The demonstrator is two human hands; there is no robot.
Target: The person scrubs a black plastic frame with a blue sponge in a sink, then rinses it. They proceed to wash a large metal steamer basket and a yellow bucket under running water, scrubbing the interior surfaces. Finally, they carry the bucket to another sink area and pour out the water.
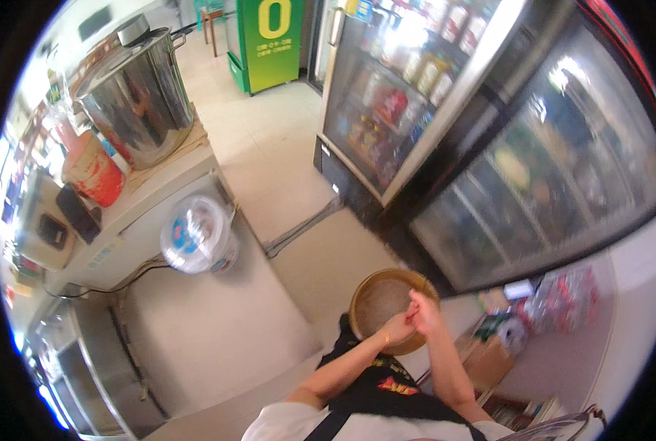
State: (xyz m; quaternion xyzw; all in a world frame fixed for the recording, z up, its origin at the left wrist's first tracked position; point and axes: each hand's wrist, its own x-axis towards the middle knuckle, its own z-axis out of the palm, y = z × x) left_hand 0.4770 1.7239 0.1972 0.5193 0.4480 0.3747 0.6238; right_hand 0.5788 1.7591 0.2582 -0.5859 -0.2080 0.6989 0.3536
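Note:
A round yellow-brown tub (pixel 367 281) is directly before me, its inside dull brown. Over its near right part my left hand (pixel 400 329) and my right hand (pixel 425 314) meet, fingers touching. The left wrist has a thin gold-coloured band. Blur and overlap hide whether anything small is between the fingers. Beneath my forearms, a black apron (pixel 374 380) with a red and yellow print hangs close to the tub's near side.
Glass-door refrigerators (pixel 383 110) line the right. On the left counter are a large stainless steel stockpot (pixel 140 99) and a red pail (pixel 93 171). A clear-lidded plastic tub (pixel 195 234) sits lower. Wrapped bottles (pixel 565 300) and a cardboard box (pixel 489 361) lie at right.

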